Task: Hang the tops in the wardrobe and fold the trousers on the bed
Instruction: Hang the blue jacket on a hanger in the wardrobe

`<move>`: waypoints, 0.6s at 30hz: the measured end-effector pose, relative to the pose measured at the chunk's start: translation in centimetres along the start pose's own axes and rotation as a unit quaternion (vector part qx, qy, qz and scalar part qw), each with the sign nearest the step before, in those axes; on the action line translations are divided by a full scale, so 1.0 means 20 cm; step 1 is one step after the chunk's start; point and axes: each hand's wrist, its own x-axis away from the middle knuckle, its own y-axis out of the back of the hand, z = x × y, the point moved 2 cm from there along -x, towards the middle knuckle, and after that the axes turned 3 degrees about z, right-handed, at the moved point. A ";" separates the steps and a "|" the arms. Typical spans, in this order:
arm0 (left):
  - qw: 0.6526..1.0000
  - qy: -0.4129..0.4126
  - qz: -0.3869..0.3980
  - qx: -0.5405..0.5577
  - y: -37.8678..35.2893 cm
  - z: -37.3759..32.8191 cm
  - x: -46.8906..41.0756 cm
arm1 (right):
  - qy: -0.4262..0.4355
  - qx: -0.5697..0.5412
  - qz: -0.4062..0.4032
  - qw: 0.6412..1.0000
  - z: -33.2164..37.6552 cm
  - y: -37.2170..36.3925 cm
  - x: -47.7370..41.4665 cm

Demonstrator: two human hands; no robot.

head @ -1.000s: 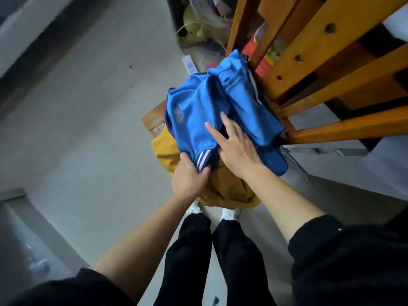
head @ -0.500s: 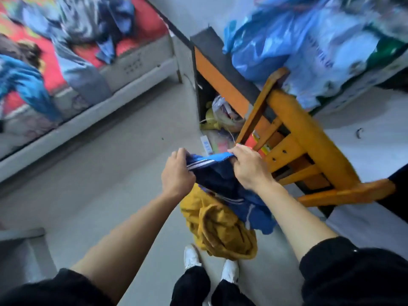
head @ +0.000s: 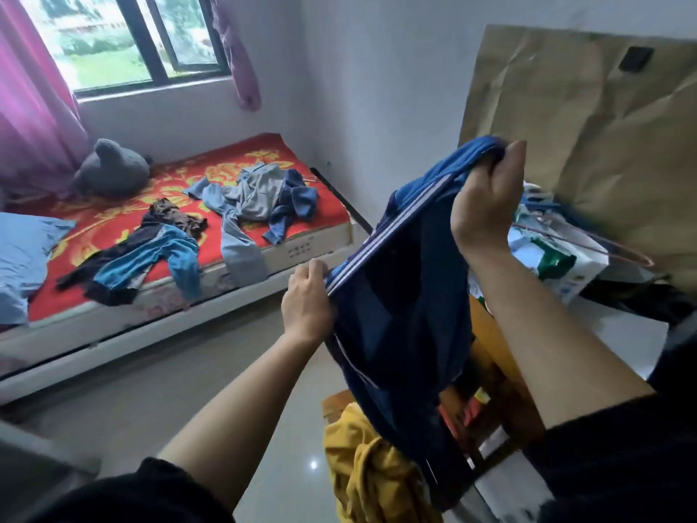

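The left grip (head: 307, 296) and higher right grip (head: 486, 205) pinch the blue garment (head: 399, 334) along its striped edge; it hangs down, bed (head: 301, 254) far left.

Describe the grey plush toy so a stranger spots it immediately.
Find the bed with the red-and-yellow floral cover under the window. In its corner beside the pink curtain sits the rounded grey plush toy. Unlike the crumpled clothes nearby, it is fuzzy and plump.

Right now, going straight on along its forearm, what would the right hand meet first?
Probably the white wall; the right hand, gripping the blue garment, has nothing nearer in view, though depth is unclear.
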 end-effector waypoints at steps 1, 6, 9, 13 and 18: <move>1.000 0.016 0.004 -0.004 0.02 0.04 0.03 | -0.013 -0.031 -0.037 0.999 0.05 0.02 -0.02; 0.993 0.111 -0.009 -0.038 0.22 0.28 0.19 | -0.006 -0.047 -0.028 0.998 0.09 -0.03 -0.03; 0.986 0.160 -0.021 -0.038 0.44 0.42 0.24 | 0.046 0.018 0.065 0.997 0.04 -0.15 0.10; 0.985 0.157 -0.057 -0.052 0.73 0.55 0.31 | 0.087 0.151 0.190 0.966 -0.03 -0.38 0.34; 0.970 0.169 -0.172 -0.027 1.12 0.68 0.37 | 0.139 0.188 0.353 0.906 0.08 -0.71 0.68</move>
